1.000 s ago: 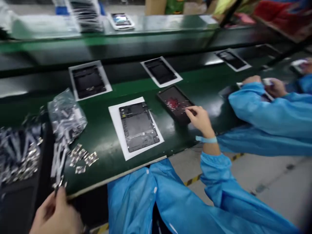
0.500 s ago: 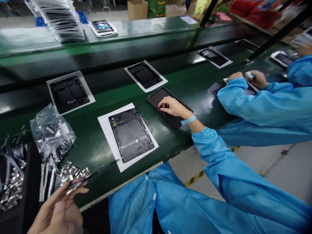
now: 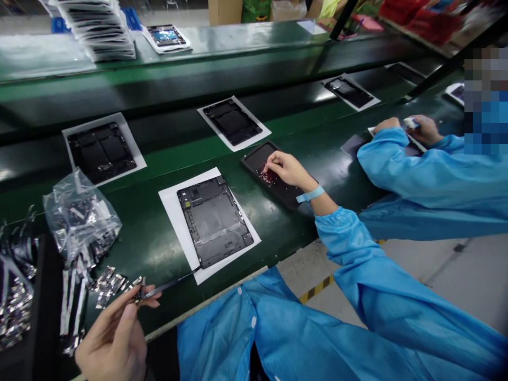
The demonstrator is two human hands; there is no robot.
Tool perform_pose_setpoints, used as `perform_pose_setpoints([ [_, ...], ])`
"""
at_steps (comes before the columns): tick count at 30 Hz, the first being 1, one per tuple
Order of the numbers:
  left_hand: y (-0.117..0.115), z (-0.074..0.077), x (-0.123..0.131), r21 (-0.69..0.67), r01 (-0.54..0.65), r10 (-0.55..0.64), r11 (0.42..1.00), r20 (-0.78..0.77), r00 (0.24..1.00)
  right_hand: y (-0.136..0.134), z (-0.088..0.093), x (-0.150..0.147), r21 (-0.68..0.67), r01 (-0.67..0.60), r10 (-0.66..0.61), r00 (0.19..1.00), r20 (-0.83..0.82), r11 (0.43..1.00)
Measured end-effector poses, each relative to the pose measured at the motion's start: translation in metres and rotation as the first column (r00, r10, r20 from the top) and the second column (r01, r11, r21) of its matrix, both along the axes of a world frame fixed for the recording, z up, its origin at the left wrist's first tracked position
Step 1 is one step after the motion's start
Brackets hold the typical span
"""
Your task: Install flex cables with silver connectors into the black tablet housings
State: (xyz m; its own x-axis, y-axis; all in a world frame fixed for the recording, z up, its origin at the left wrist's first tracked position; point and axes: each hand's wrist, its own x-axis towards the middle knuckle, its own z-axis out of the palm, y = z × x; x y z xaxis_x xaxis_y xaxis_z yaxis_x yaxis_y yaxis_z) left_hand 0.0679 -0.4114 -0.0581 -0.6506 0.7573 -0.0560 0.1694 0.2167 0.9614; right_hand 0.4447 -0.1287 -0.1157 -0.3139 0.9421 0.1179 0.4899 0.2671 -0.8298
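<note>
My left hand is closed in a pinch at the lower left, thumb and fingers on a thin black tool, perhaps tweezers, that points toward the paper. I can't tell whether its near end holds a small metal piece. My right hand grasps nothing: its fingertips rest on a dark tablet panel lying straight on the green conveyor belt, beside red specks that my fingers partly cover. Just beside it, a black tablet housing lies on a white sheet. Near my left hand are a clear plastic bag of metal parts and loose metal brackets. The bag looks well filled, and I can't make out any bracket fitted on that housing. A co-worker's hands work further right, and a pixelated block hides the right edge.
</note>
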Motion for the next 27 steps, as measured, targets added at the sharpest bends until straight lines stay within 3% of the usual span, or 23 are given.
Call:
perform_pose_setpoints([
  [6, 0.018, 0.003, 0.002, 0.070, 0.005, -0.009, 0.998, 0.059, 0.998, 0.000, 0.019, -0.015, -0.069, 0.019, -0.026, 0.995, -0.095, 0.997],
  [11, 0.043, 0.008, 0.010, 0.227, 0.127, -0.163, 0.966, 0.151, 0.975, 0.006, 0.029, -0.027, 0.009, 0.017, -0.016, 0.995, -0.100, 1.000],
  [16, 0.066, 0.005, 0.015, 0.227, 0.255, -0.309, 0.940, 0.250, 0.917, 0.011, 0.031, -0.022, 0.023, 0.048, -0.046, 0.997, -0.064, 0.999],
  [21, 0.086, 0.005, 0.022, 0.193, 0.418, -0.459, 0.888, 0.304, 0.835, -0.013, 0.051, -0.034, -0.009, -0.079, 0.079, 0.996, -0.039, 0.997],
  [27, 0.108, 0.003, 0.039, 0.106, 0.581, -0.582, 0.807, 0.306, 0.754, -0.068, 0.075, -0.092, -0.097, -0.333, 0.337, 0.941, 0.034, 0.938],
])
